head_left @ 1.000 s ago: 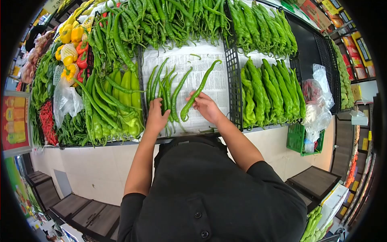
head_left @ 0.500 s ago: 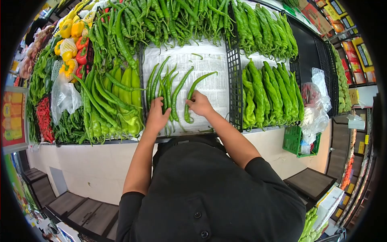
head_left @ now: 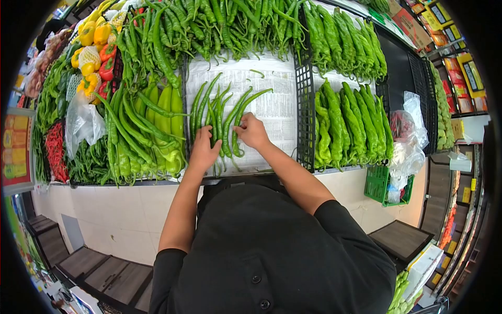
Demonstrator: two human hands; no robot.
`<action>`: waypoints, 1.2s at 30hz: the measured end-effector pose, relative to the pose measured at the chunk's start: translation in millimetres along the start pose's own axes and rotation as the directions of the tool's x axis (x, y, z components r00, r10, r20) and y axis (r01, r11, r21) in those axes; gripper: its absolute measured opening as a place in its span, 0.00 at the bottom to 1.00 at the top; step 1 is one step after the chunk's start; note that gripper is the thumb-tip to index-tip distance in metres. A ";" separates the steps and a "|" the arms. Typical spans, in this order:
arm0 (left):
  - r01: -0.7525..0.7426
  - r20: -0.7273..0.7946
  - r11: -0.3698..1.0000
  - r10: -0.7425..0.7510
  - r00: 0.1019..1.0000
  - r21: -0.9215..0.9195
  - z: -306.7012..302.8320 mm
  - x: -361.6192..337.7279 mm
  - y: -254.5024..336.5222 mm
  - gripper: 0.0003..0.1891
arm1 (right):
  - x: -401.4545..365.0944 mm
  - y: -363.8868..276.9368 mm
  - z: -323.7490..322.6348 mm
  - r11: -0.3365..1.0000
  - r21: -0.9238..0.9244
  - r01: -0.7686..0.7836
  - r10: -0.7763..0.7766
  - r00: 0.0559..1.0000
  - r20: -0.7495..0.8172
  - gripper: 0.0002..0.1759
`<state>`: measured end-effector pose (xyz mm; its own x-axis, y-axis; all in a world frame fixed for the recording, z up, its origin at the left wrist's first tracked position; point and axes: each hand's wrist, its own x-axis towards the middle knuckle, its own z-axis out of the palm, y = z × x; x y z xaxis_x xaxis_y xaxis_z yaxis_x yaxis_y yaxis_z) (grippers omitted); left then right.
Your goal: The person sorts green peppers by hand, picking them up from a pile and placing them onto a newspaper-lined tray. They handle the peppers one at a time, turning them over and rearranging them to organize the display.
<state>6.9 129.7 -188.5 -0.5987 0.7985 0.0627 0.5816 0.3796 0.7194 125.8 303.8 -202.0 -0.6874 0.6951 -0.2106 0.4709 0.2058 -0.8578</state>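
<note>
My right hand [head_left: 253,132] pinches a long curved green chili pepper [head_left: 249,100] at its middle. That pepper lies against the right side of a row of loose green chilies [head_left: 226,131] on newspaper. My left hand [head_left: 205,149] rests on the lower part of the row at its left, thumb spread away from the fingers. Part of the chilies under the left hand is hidden. The newspaper [head_left: 280,112] lines the display section around them, with a few small chili pieces on it above my hands.
Heaped green chilies [head_left: 235,26] lie behind. Left are lighter green peppers [head_left: 163,112], yellow peppers [head_left: 101,34] and a plastic bag [head_left: 83,120]. A black crate divider [head_left: 305,104] stands at right, beside rows of wrinkled green peppers [head_left: 353,118]. A green crate [head_left: 375,183] sits lower right.
My right hand has moved slightly left, bringing the held chili pepper up against the row. My left hand has stayed in place.
</note>
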 end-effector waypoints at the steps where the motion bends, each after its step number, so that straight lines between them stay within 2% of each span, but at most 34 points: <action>1: 0.003 -0.001 1.000 -0.003 1.000 0.001 -0.2 -0.4 0.0 0.28 | 0.5 -0.2 1.0 1.000 -0.002 -0.001 0.001 1.000 0.002 0.23; 9: 0.004 -0.010 1.000 -0.004 1.000 -0.001 0.2 0.7 1.5 0.28 | 5.0 9.5 6.9 0.999 0.032 -0.008 0.008 1.000 -0.006 0.23; 12: 0.030 0.009 1.000 -0.030 1.000 -0.007 -2.9 0.7 6.2 0.28 | 5.6 11.4 8.0 0.998 -0.032 0.058 -0.059 0.998 -0.020 0.21; 15: 0.114 0.048 0.993 -0.112 0.993 -0.042 -9.1 0.9 18.6 0.29 | 4.8 9.1 6.7 0.998 -0.033 0.050 -0.051 0.999 -0.020 0.21; 17: -0.005 -0.002 1.000 0.005 1.000 0.004 1.2 -0.5 -0.1 0.28 | 5.6 11.6 6.6 0.991 -0.066 0.113 -0.116 0.993 -0.033 0.21; 18: 0.039 0.016 0.999 -0.039 0.999 0.002 0.3 -0.6 2.1 0.28 | 7.5 12.6 8.9 0.985 -0.074 0.154 -0.157 0.987 -0.032 0.21; 19: 0.018 0.003 1.000 -0.018 1.000 0.018 0.7 -1.6 1.1 0.28 | 9.1 14.5 10.2 0.989 -0.050 0.143 -0.144 0.990 -0.016 0.21; 20: 0.056 0.013 0.996 -0.057 0.998 0.067 -6.5 -3.4 14.4 0.28 | 9.7 15.8 10.0 0.992 -0.031 0.124 -0.124 0.992 -0.005 0.20; 23: 0.093 0.120 0.970 -0.123 0.985 0.226 -15.2 -15.0 40.6 0.37 | 4.9 10.7 5.3 0.994 0.059 0.090 -0.092 0.995 0.027 0.20; 25: 0.003 0.104 0.988 -0.019 0.994 0.153 -21.4 -29.2 56.0 0.42 | 1.3 10.7 0.9 0.992 0.087 0.087 -0.088 0.996 0.014 0.20; 26: -0.006 0.140 0.992 -0.012 0.990 0.129 -27.9 -35.6 64.6 0.42 | -0.7 11.8 -0.8 0.991 0.102 0.081 -0.082 0.997 0.006 0.20; 29: -0.057 0.343 0.987 0.106 0.933 -0.150 -74.7 -47.3 101.0 0.37 | -4.1 16.9 -9.7 0.982 0.188 0.022 -0.028 0.999 0.031 0.20; 30: -0.119 0.277 0.971 0.174 0.945 -0.207 -95.2 -53.5 114.0 0.27 | -6.6 13.2 -13.9 0.982 0.185 0.035 -0.042 0.999 0.031 0.19; 32: 0.064 0.272 0.937 0.034 0.962 -0.343 -152.6 -54.5 130.9 0.17 | -10.0 -0.2 -21.1 0.980 0.197 0.043 -0.053 0.997 0.048 0.17; 33: 0.046 0.066 0.943 -0.026 0.997 -0.329 -172.5 -53.9 124.0 0.11 | -12.1 -8.4 -23.9 0.978 0.204 0.046 -0.059 0.997 0.057 0.16; 34: 0.056 -0.173 0.988 -0.080 0.982 -0.142 -194.4 -50.3 117.8 0.08 | -14.2 -19.1 -24.5 0.975 0.190 0.120 -0.134 0.989 0.068 0.15; 36: 0.234 -0.468 0.966 -0.256 0.846 -0.105 -225.2 -37.2 83.9 0.08 | -20.6 -51.8 -21.5 0.949 0.164 0.269 -0.285 0.954 0.090 0.13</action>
<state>-45.9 26.6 25.4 -0.9131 0.3597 0.1922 0.3637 0.5048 0.7829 127.5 293.7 -143.2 -0.8398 0.5429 0.0019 0.1720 0.2694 -0.9476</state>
